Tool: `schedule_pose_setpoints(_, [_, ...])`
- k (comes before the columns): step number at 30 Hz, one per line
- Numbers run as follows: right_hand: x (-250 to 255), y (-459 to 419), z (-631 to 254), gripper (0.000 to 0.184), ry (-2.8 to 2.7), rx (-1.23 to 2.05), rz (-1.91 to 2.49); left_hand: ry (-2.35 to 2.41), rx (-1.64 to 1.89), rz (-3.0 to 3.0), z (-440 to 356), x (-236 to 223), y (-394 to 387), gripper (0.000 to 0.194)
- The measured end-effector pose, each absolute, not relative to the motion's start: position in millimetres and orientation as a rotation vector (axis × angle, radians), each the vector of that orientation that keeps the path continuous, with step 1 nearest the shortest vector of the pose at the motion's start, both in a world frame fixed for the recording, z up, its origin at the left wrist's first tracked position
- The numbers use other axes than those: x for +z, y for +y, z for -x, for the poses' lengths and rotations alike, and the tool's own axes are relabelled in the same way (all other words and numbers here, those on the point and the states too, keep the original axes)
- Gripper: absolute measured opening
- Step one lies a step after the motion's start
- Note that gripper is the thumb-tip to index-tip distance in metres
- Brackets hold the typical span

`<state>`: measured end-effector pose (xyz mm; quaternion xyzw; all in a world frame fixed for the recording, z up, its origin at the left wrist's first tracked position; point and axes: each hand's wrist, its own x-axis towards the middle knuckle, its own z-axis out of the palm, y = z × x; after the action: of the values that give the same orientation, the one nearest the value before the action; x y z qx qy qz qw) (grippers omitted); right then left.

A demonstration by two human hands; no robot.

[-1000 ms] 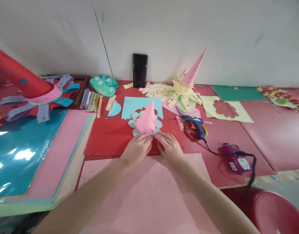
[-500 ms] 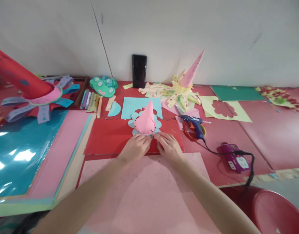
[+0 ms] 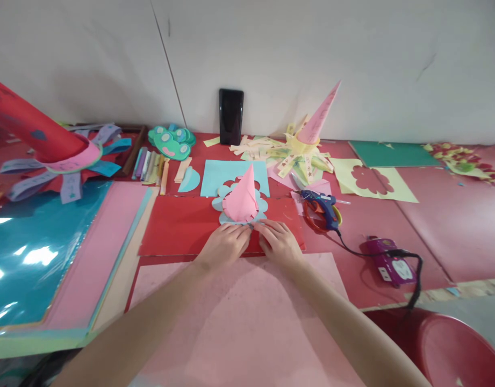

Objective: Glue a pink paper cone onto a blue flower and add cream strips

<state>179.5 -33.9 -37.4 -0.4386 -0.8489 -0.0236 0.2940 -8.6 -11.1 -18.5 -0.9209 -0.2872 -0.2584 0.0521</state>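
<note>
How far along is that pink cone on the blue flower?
Done, it seems: the pink cone is rolled and stands on the blue paper flower. In hand: the left hand and right hand have their fingertips at the flower's near edge. Left, perhaps: writing and strips, like those on the taller cone behind. Whether the joint is glued, I can't tell.

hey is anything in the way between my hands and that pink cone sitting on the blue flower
Nothing visible stands in the way. Your left hand and right hand have their fingertips at the near edge of the blue flower, just in front of the pink cone. The glue gun lies off to the right.
</note>
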Motion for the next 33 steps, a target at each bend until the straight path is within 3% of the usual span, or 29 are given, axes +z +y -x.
schedule_pose_setpoints(20, [-42.2, -34.0, -180.4, 0.041, -2.247, -0.069, 1.212, -0.914, -0.709, 2.845, 6.3, -19.0, -11.5, 0.019])
schedule_pose_setpoints(33, [-35.8, -34.2, -179.2, 0.034, -2.176, -0.130, 1.295, -0.919, -0.736, 2.833, 4.9, -17.0, -10.2, 0.017])
